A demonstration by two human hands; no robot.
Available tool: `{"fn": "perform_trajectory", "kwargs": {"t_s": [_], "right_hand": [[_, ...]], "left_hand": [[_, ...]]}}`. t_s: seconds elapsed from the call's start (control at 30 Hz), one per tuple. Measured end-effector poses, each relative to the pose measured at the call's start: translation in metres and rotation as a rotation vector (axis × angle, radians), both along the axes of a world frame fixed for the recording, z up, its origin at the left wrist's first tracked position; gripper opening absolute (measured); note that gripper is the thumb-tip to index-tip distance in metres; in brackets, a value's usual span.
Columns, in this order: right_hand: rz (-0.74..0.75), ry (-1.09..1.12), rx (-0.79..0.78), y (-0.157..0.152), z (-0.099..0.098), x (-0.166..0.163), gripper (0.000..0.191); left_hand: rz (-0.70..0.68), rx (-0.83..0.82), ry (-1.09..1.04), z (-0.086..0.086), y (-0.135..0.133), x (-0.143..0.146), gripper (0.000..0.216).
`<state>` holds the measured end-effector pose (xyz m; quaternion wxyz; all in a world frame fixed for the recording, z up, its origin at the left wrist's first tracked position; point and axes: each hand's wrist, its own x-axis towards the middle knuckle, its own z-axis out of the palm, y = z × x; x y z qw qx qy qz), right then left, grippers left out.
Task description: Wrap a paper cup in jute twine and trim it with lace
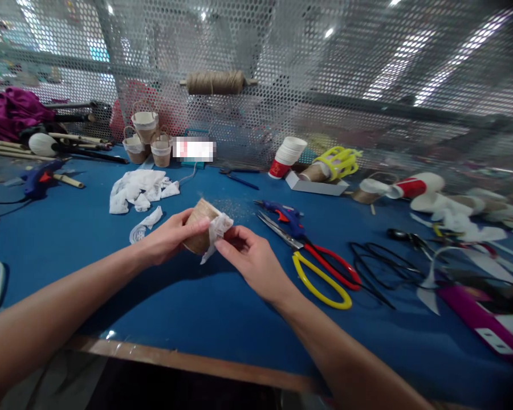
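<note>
A small twine-wrapped cup (pixel 199 228) lies tilted above the table, with my left hand (pixel 171 236) closed around its side. White lace trim (pixel 218 228) runs along the cup's rim, and a loose end hangs below it. The fingers of my right hand (pixel 250 256) pinch the lace at the rim; some fingertips are hidden behind it. A short strip of lace (pixel 145 225) lies just beyond my left wrist, and a heap of white lace (pixel 141 191) is farther back.
Right of my hands lie scissors (pixel 320 273) with red and yellow handles and a blue glue gun (pixel 284 216). Finished little baskets (pixel 147 136) stand at the back left, stacked paper cups (pixel 287 156) at the back. Black cables (pixel 380 262) and a purple power strip (pixel 479 319) occupy the right.
</note>
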<state>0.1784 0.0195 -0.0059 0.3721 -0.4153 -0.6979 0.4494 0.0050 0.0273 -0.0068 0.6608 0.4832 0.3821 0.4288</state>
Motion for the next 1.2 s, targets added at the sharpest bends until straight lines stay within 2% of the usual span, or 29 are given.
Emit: {"fn": "perform_trajectory", "kwargs": {"t_s": [0.13,0.23,0.3,0.37,0.47,0.63,0.73,0.83,0.97,1.07,1.13,1.2], "right_hand": [[-0.005,-0.067,0.072,0.000,-0.001,0.000,0.018],[-0.058,-0.173,0.149,0.013,0.008,0.011,0.019],[-0.263,-0.272,0.206,0.029,0.017,0.027,0.025],[-0.559,-0.514,0.209,0.050,0.026,0.046,0.028],[-0.697,-0.685,0.116,0.076,0.030,0.074,0.022],[-0.643,-0.843,-0.162,0.099,0.014,0.099,0.025],[-0.618,-0.818,-0.244,0.105,0.007,0.103,0.028],[-0.606,-0.711,-0.273,0.103,0.009,0.102,0.022],[-0.583,-0.441,-0.193,0.085,0.023,0.093,0.006],[-0.527,-0.247,-0.129,0.059,0.040,0.083,0.012],[-0.375,-0.098,-0.208,0.042,0.048,0.077,0.011],[-0.208,-0.067,-0.285,0.027,0.050,0.071,0.011]], "left_hand": [[0.073,0.088,0.175,0.000,-0.001,0.003,0.058],[0.150,0.141,0.288,0.001,0.001,0.002,0.058],[0.181,0.161,0.361,0.002,0.002,0.000,0.059],[0.173,0.169,0.413,0.003,0.003,-0.002,0.060],[0.123,0.197,0.473,0.004,0.002,-0.003,0.059],[0.084,0.305,0.571,0.008,0.001,-0.004,0.056],[0.094,0.379,0.660,0.011,0.000,-0.005,0.058],[0.128,0.423,0.719,0.012,0.001,-0.007,0.057],[0.123,0.462,0.738,0.010,0.004,-0.011,0.055],[0.079,0.448,0.700,0.008,0.007,-0.014,0.056],[0.053,0.433,0.712,0.009,0.008,-0.016,0.056],[0.041,0.428,0.731,0.009,0.009,-0.017,0.055]]}}
